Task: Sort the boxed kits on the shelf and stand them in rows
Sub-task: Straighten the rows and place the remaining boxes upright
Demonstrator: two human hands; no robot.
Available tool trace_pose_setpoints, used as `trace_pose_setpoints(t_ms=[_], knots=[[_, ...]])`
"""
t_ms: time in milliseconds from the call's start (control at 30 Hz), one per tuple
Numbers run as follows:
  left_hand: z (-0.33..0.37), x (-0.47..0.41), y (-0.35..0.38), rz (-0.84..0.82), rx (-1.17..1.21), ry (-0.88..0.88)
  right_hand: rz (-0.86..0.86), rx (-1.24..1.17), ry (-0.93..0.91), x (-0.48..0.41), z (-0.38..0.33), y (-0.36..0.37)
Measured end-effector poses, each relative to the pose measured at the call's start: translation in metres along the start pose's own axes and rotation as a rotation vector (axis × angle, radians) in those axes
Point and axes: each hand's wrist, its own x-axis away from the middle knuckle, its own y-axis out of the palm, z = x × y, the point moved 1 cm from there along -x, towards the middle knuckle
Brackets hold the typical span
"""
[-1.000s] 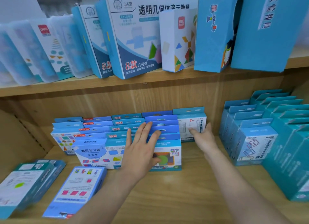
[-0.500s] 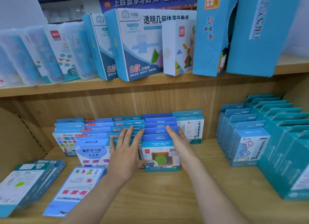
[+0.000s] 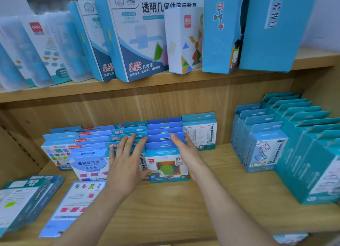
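Right hand [image 3: 185, 153] moved to edge of blue row [image 3: 164, 130], left hand [image 3: 127, 166] flat

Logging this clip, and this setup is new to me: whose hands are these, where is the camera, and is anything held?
No machine: a person works bare-handed, and the one wide-angle camera sits on their head, looking forward and down, so the arms entering from below are the wearer's own. On the lower wooden shelf boxed kits stand in rows; a blue kit lies flat at front left. The left hand rests open on one row's front; the right hand lies flat against the side of the next row, whose front box shows a green disc. Neither hand holds anything.
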Motion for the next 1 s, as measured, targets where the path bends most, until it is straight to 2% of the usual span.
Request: trace_pose_setpoints(t_ms=[333,433,567,667,767,833,1000], knots=[[-0.002,0.001,-0.001,-0.002,-0.001,0.019,0.026,0.031,0.026,0.005,-0.001,0.004],[-0.004,0.005,-0.008,0.017,0.010,0.030,0.076,0.081,-0.073,0.009,-0.004,0.005],[-0.029,0.022,-0.025,0.127,0.083,-0.021,0.282,0.497,-0.439,0.021,-0.011,0.010],[-0.072,0.037,-0.027,0.191,0.186,-0.176,0.182,0.959,-0.659,0.033,-0.018,0.027],[-0.108,0.045,-0.022,0.171,0.227,-0.351,0.131,1.416,-0.717,0.036,-0.009,0.044],[-0.116,0.047,-0.018,0.136,0.266,-0.425,0.175,1.588,-0.694,0.035,-0.002,0.050],[-0.109,0.038,-0.017,0.080,0.417,-0.507,0.189,1.632,-0.650,0.028,0.004,0.053]])
